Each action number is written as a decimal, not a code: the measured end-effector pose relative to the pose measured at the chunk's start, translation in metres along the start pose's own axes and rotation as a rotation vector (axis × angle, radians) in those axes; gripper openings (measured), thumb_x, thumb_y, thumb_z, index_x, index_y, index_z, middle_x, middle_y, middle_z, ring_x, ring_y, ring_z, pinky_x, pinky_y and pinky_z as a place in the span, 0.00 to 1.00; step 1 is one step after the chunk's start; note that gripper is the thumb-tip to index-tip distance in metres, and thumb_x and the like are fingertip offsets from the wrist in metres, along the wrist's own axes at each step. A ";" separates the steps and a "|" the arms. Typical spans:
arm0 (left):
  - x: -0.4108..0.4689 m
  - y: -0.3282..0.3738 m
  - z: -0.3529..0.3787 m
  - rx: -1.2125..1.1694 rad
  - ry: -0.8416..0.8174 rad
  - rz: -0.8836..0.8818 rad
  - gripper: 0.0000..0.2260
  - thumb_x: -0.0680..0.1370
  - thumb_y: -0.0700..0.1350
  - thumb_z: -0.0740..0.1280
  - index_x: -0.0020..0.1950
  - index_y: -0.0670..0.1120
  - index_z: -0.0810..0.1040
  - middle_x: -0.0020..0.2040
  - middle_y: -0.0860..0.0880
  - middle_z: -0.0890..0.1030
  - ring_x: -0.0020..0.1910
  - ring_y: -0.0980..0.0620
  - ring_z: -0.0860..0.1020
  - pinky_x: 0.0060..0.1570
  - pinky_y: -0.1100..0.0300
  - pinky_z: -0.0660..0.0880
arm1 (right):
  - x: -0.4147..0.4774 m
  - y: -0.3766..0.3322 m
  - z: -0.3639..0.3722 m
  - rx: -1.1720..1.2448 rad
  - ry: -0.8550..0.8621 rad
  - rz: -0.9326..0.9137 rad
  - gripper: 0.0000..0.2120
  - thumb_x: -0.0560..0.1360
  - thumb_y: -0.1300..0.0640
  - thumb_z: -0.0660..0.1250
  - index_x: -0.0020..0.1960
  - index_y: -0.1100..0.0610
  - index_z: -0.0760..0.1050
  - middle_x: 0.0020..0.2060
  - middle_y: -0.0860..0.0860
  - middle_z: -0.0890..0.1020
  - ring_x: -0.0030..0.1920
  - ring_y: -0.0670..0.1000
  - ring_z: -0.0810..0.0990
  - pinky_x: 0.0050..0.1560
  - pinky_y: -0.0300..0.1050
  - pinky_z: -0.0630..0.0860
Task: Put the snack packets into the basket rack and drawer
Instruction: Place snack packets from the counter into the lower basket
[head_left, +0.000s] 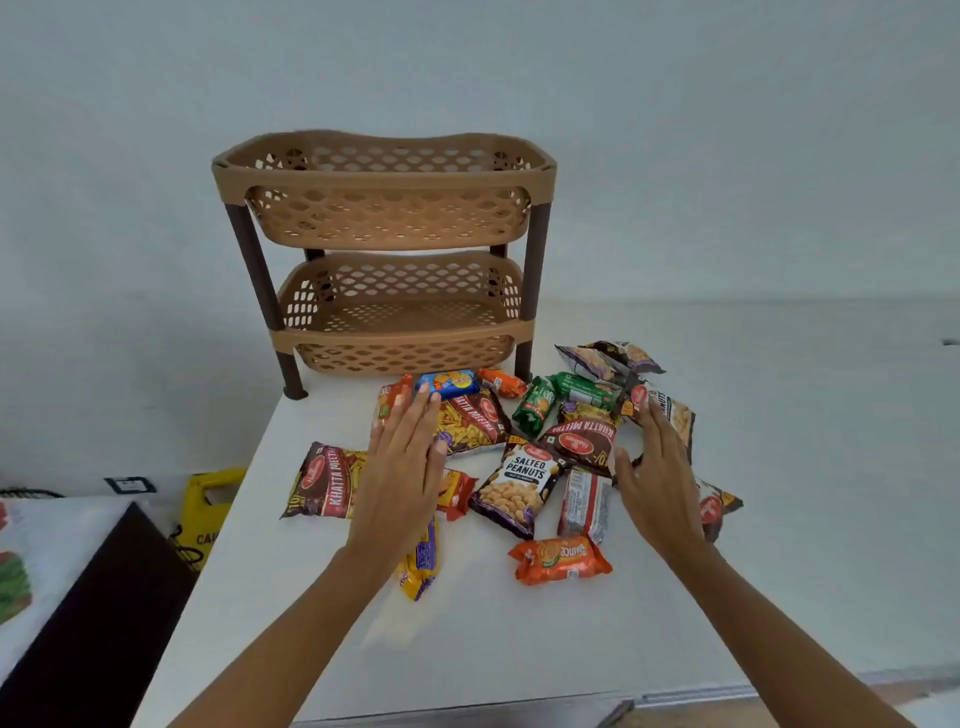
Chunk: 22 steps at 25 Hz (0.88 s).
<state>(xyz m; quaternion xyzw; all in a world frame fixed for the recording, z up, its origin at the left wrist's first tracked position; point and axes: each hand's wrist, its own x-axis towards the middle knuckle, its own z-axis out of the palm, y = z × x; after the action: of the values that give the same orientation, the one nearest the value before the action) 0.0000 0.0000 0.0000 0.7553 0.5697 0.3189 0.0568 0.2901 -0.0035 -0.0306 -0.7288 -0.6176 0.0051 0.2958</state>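
A white tabletop against a pale wall carries a two-tier basket rack at 12 o'clock. Snack packets lie scattered below it. Both hands, left and right, hover spread and empty over them.

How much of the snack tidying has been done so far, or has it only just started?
It looks barely started. Done: nothing, since both tiers of the basket rack look empty. In hand: the left hand and right hand are open over the pile, gripping nothing yet. Left: every packet, including the salted peanuts and the orange biscuit pack, lies on the table. No drawer is visible.
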 end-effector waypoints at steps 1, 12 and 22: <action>0.001 0.007 0.003 -0.016 -0.025 0.002 0.23 0.82 0.51 0.49 0.77 0.53 0.51 0.77 0.56 0.52 0.77 0.56 0.47 0.75 0.54 0.46 | -0.003 0.002 -0.003 -0.068 -0.018 -0.013 0.29 0.78 0.51 0.60 0.75 0.58 0.56 0.76 0.55 0.58 0.75 0.55 0.57 0.68 0.51 0.65; 0.017 0.072 0.075 -0.011 -0.457 -0.135 0.26 0.78 0.46 0.62 0.74 0.55 0.60 0.78 0.49 0.53 0.74 0.45 0.61 0.67 0.53 0.66 | -0.018 0.076 -0.031 -0.217 -0.337 -0.146 0.31 0.75 0.42 0.64 0.74 0.47 0.58 0.76 0.53 0.57 0.72 0.57 0.64 0.68 0.53 0.66; 0.028 0.075 0.090 0.174 -0.465 -0.131 0.31 0.74 0.42 0.68 0.73 0.58 0.61 0.75 0.47 0.60 0.64 0.42 0.71 0.59 0.51 0.75 | -0.006 0.074 -0.035 -0.120 -0.222 -0.122 0.24 0.74 0.54 0.68 0.69 0.49 0.68 0.64 0.55 0.76 0.56 0.57 0.78 0.52 0.51 0.76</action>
<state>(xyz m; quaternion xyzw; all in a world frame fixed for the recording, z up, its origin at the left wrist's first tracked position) 0.1150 0.0241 -0.0255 0.7718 0.6144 0.0819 0.1417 0.3685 -0.0286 -0.0365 -0.7012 -0.6889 0.0308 0.1810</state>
